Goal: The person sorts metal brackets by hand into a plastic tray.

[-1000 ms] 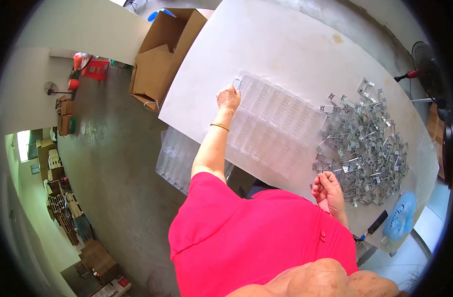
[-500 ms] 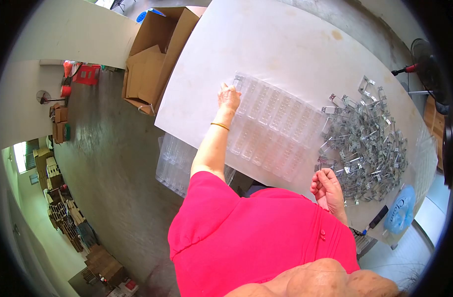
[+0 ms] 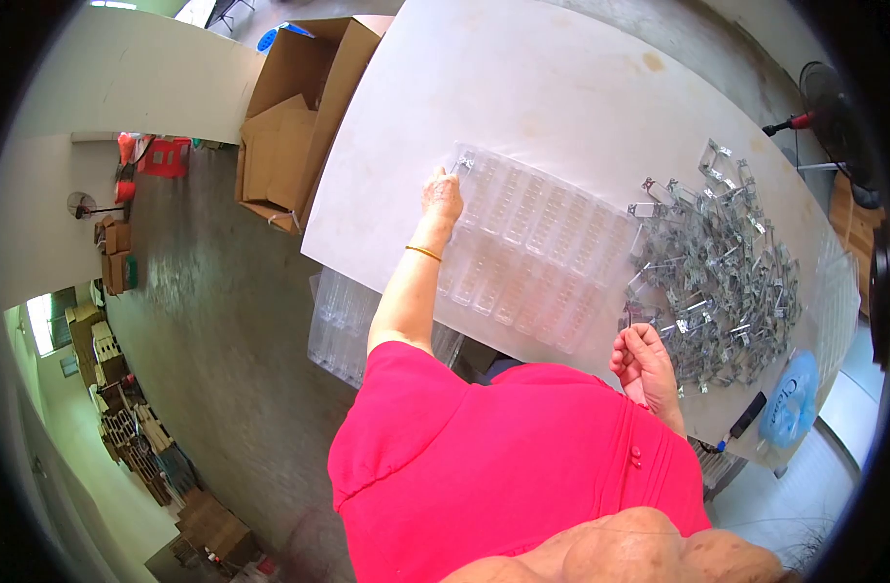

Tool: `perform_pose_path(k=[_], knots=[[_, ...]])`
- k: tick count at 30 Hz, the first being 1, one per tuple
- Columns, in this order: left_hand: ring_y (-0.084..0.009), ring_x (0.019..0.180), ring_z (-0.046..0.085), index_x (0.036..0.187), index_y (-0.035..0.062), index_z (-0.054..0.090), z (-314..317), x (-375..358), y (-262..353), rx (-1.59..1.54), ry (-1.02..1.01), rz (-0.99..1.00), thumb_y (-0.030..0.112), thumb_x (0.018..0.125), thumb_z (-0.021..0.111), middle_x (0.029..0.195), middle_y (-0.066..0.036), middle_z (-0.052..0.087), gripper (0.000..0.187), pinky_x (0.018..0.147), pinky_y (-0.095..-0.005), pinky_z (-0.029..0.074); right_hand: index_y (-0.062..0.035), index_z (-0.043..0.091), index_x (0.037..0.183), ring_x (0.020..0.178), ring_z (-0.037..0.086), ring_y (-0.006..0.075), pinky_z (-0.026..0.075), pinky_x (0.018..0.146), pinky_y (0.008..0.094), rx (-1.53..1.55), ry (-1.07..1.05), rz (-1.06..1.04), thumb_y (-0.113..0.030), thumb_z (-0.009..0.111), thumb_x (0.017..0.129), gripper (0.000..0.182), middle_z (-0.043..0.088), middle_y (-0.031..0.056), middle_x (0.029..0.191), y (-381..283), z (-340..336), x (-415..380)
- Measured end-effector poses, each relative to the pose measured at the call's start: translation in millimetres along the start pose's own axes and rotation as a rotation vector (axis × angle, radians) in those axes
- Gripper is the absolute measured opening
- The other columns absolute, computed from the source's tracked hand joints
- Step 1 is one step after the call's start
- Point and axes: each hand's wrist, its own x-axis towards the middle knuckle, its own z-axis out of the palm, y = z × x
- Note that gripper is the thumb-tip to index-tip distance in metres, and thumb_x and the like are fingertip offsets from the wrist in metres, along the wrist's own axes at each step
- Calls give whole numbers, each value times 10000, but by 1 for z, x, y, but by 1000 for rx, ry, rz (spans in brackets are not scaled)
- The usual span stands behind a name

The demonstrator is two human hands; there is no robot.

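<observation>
A clear plastic tray (image 3: 537, 209) with rows of long compartments lies on the pale table. At its far left corner my left hand (image 3: 443, 196) is closed, its fingertips at the edge beside a small metal piece (image 3: 465, 161) in the end compartment; what the fingers grip is too small to tell. My right hand (image 3: 647, 367) is pinched on a thin metal part (image 3: 630, 320), near the tray's right side. Next to that hand spreads a heap of metal clips (image 3: 722, 262).
An open cardboard box (image 3: 287, 136) stands beyond the table's left edge (image 3: 318, 219). More clear trays (image 3: 343, 325) are below it. A blue plastic roll (image 3: 791, 400) and a black-handled tool (image 3: 748, 415) lie at the right, with a fan (image 3: 829, 121) farther back.
My left hand has shifted slightly left and down off the end compartment, so the metal piece there shows more. My right hand has hardly moved. The view has shifted slightly.
</observation>
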Motion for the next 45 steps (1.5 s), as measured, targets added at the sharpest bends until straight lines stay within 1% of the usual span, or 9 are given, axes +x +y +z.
perform_pose_path(k=[17, 19, 21, 24, 28, 30, 34, 40, 45], knots=[[-348, 1014, 635, 910, 46, 682, -24, -47, 21, -101, 140, 117, 65, 802, 631, 1023, -153, 640, 121, 839, -430, 533, -69, 532, 1075, 679, 615, 121, 484, 604, 272, -264, 8, -201, -170, 561, 1013, 123, 646, 50, 834, -27, -18, -22], [-348, 936, 660, 870, 25, 685, -47, -87, 41, -266, 36, 99, 115, 802, 661, 936, -156, 672, 115, 778, -410, 532, -58, 528, 1073, 716, 633, 121, 494, 625, 271, -376, 42, -284, -173, 564, 1012, 135, 653, 59, 845, -34, -38, -30], [-215, 706, 645, 849, 29, 704, -54, -131, 54, -421, -176, 150, 149, 812, 705, 765, -105, 678, 125, 660, -350, 508, -55, 527, 1068, 735, 640, 120, 499, 643, 269, -426, 81, -310, -174, 567, 1010, 139, 656, 61, 856, -35, -59, -38], [-65, 684, 562, 877, 28, 719, -51, -209, 66, -599, -664, 89, 182, 856, 716, 709, -9, 640, 156, 598, -265, 465, -60, 536, 1030, 785, 633, 106, 495, 693, 260, -582, 65, -346, -176, 591, 998, 132, 633, 28, 852, -30, -89, -43], [-103, 797, 598, 1093, 42, 696, -21, -303, 64, -674, -1013, 58, 374, 936, 673, 882, -33, 686, 368, 688, -296, 504, -74, 548, 961, 832, 568, 75, 462, 726, 250, -727, -47, -202, -179, 642, 966, 141, 566, -23, 859, -2, -151, -39], [-220, 1057, 643, 1179, 1, 656, -21, -337, 74, -698, -1117, -95, 446, 946, 624, 1115, -122, 705, 504, 915, -346, 500, -60, 549, 969, 808, 533, 73, 449, 713, 257, -959, -158, -141, -165, 643, 955, 141, 571, -13, 859, 12, -185, -30], [-107, 918, 580, 1173, 23, 649, -34, -378, 98, -947, -1242, -298, 438, 966, 620, 1005, -12, 663, 464, 847, -299, 467, -58, 565, 983, 787, 510, 84, 444, 703, 277, -1083, -344, 75, -183, 626, 940, 145, 588, -7, 842, 17, -197, -37], [-52, 788, 507, 908, 65, 632, -1, -432, 138, -1025, -1154, -214, 192, 953, 640, 825, 64, 589, 135, 729, -224, 417, -48, 579, 1013, 839, 537, 71, 466, 774, 262, -953, -541, 87, -203, 625, 945, 175, 616, -7, 880, 25, -238, -34], [-84, 694, 496, 846, 34, 616, 57, -471, 146, -993, -604, -369, 138, 911, 636, 719, 24, 560, 124, 644, -273, 427, -46, 581, 1016, 850, 533, 53, 460, 814, 235, -1074, -602, -13, -171, 614, 964, 139, 607, -26, 911, 22, -249, -49]])
